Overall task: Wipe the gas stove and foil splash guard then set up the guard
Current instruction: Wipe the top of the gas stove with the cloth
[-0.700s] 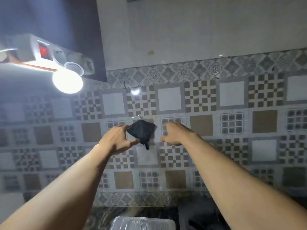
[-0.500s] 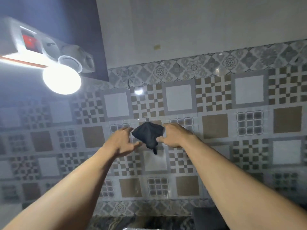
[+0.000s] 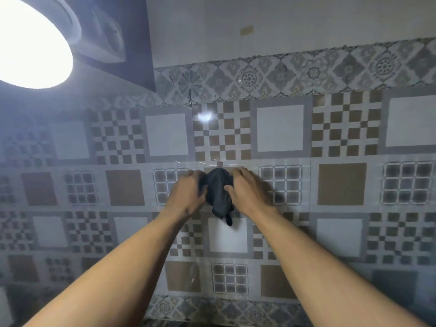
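- While the cloth [image 3: 218, 192] sits high against the tiled wall [image 3: 342, 182], treat the step in hand as work at its hanging point: either seating the cloth there or lifting it off. The view does not settle which.
- At far left and above, the lamp [image 3: 30, 41] glares into the view and leaves the left part of the wall hazy. Rely on touch as much as on sight.
- Next, the left hand [image 3: 186, 194] has its fingers curled round the left edge of the cloth and grips it. Hold lightly here, steadying the fabric rather than pulling.
- In the middle, the cloth is dark and bunched, touching both hands. Its top lies just under a small hook [image 3: 220, 163] on the wall, and its tail dangles below the hands. Guide the top fold straight up and over the hook tip. A sideways tug would likely strain the hook, which appears to be stuck on under clear film.
- To the right, the right hand [image 3: 247, 192] has its fingers curled over the upper right edge and its thumb pressed on the front, so it also grips the cloth. Let go one hand at a time, once the cloth either hangs by itself or is fully free.
- Neither the stove nor the foil guard is in view; they probably lie below the frame.
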The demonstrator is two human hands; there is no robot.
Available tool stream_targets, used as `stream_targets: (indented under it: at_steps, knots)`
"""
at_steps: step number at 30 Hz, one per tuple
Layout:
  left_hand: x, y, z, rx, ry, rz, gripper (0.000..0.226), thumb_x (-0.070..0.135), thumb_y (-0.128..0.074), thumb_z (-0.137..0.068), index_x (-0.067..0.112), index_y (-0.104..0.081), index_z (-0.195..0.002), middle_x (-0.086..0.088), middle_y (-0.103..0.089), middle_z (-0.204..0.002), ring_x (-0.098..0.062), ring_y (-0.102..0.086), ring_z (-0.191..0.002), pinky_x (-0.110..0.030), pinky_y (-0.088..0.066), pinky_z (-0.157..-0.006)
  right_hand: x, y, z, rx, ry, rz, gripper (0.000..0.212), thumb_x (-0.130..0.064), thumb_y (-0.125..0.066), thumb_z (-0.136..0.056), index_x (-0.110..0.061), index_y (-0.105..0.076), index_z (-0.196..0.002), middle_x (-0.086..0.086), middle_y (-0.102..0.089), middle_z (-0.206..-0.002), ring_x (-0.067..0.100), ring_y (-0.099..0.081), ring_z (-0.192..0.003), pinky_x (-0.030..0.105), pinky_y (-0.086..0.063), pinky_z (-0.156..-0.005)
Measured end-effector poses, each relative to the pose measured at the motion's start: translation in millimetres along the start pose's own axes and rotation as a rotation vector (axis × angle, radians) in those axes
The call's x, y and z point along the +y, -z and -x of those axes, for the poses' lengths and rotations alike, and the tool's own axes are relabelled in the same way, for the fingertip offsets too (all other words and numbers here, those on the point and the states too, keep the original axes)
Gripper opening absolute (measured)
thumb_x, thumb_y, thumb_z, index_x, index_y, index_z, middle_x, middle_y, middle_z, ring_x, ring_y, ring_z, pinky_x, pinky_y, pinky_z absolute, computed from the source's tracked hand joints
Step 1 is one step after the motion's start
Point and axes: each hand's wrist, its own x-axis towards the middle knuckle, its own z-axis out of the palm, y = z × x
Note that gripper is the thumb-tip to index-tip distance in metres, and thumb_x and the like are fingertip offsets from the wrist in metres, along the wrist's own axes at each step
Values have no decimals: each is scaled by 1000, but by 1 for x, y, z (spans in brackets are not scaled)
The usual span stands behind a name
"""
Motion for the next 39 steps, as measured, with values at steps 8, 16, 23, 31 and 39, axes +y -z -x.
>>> stream_targets:
  at_steps: [8, 16, 23, 31, 39]
  knots:
    - [-3, 13, -7, 50, 88, 154, 12, 22, -57, -94, 18, -66, -100, -3, -67, -92, -20, -63, -84, -31, -47, -68, -3, 6, -8, 19, -114, -165, 12, -18, -63, -92, -12, -62, -102, 5, -62, -103, 24, -59, -94, 41, -55, -77]
    - [14, 36, -3, -52, 146, 266, 15, 25, -61, -95, 17, -69, -105, -7, -70, -97, -24, -66, -91, -32, -54, -73, -4, 48, 13, -147, -261, -370, 19, -18, -59, -93, -17, -68, -110, -3, -68, -105, 19, -64, -97, 33, -54, -82]
    - [53, 36, 21, -288, 311, 441, 14, 12, -63, -81, 7, -76, -82, -13, -74, -85, -30, -72, -79, -44, -63, -69, 9, 91, 61, -268, -449, -395, 31, -23, -55, -88, -19, -39, -63, 0, -34, -60, 16, -38, -55, 28, -32, -56]
    - [138, -3, 90, -557, 534, 920, 30, 24, -58, -97, -3, -71, -100, -21, -75, -97, -32, -74, -86, -44, -62, -79, 54, 103, 143, -312, -742, -793, 21, -21, -65, -90, -7, -70, -105, 9, -68, -115, 23, -68, -100, 39, -62, -78]
    - [204, -53, 125, -793, 595, 1061, 71, 53, -15, -104, 7, -68, -115, -12, -71, -116, -28, -64, -110, -41, -52, -85, 111, 132, 203, -292, -751, -748, 14, -5, -68, -88, 0, -71, -100, 21, -72, -103, 25, -71, -92, 40, -59, -85]
